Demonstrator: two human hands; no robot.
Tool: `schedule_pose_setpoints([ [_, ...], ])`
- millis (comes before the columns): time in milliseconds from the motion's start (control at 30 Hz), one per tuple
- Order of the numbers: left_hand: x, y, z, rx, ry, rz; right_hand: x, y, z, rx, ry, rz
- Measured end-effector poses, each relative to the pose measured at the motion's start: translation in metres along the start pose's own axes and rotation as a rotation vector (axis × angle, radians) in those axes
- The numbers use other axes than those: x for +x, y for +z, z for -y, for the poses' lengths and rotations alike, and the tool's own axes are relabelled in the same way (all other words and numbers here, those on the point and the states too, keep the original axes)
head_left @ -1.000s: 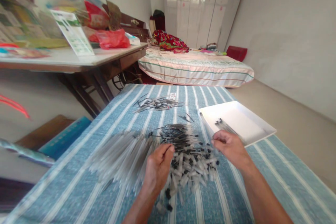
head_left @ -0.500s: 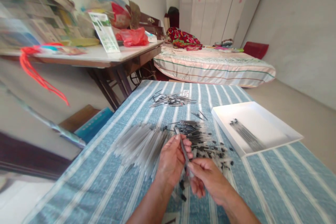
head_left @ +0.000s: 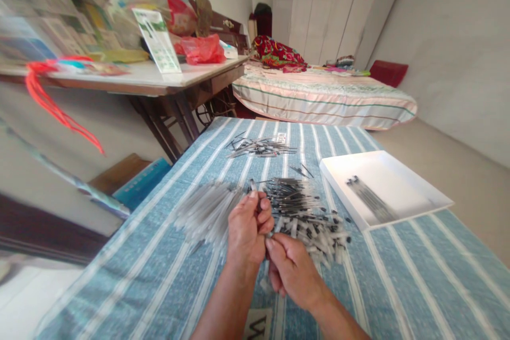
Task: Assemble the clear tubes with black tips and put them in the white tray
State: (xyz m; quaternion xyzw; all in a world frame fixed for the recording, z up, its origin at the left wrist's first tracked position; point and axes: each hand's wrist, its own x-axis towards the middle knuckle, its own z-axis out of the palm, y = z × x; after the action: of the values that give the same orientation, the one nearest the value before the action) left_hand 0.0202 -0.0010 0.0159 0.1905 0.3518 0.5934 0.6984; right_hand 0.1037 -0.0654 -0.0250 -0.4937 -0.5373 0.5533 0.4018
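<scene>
My left hand (head_left: 249, 223) is closed round a pen (head_left: 252, 185), whose upper end pokes out above the thumb. My right hand (head_left: 292, 268) pinches at the pen's lower end, just below the left fist; the fingers hide most of that end. To the left lies a fanned pile of clear pen barrels (head_left: 207, 212). Dark, thin refills (head_left: 289, 191) are heaped just beyond the hands on the right. Nearer the right hand are many pen caps (head_left: 319, 234), clear with black parts. Several pens (head_left: 368, 199) lie side by side in a white box (head_left: 410, 170).
A blue striped cloth (head_left: 159, 287) covers the table. Farther back lies a loose heap of thin dark and grey pieces (head_left: 261, 147), with a few strays (head_left: 303, 171) nearby. A cluttered desk (head_left: 159, 85) stands left; a bed (head_left: 319, 90) is behind.
Both hands have shifted slightly left. The left fingers have closed further round the pen, which showed lengthwise before. The right hand still pinches near its lower end.
</scene>
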Motion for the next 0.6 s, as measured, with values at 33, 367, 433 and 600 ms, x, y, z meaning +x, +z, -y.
schedule_pose_setpoints([
  [33, 0.001, 0.0, -0.007, -0.021, 0.005, -0.007, -0.005, 0.002, -0.001, 0.04, 0.03, 0.05],
  [367, 0.007, 0.002, -0.051, 0.105, 0.14, 0.103, -0.026, -0.029, -0.012, -0.507, -0.066, -0.151],
  [433, 0.007, 0.002, -0.031, 0.186, 0.006, 0.177, -0.011, -0.044, -0.009, -0.675, -0.073, -0.185],
  [600, 0.011, -0.009, 0.002, 0.385, -0.191, 0.272, 0.007, -0.062, -0.008, -0.799, -0.077, -0.158],
])
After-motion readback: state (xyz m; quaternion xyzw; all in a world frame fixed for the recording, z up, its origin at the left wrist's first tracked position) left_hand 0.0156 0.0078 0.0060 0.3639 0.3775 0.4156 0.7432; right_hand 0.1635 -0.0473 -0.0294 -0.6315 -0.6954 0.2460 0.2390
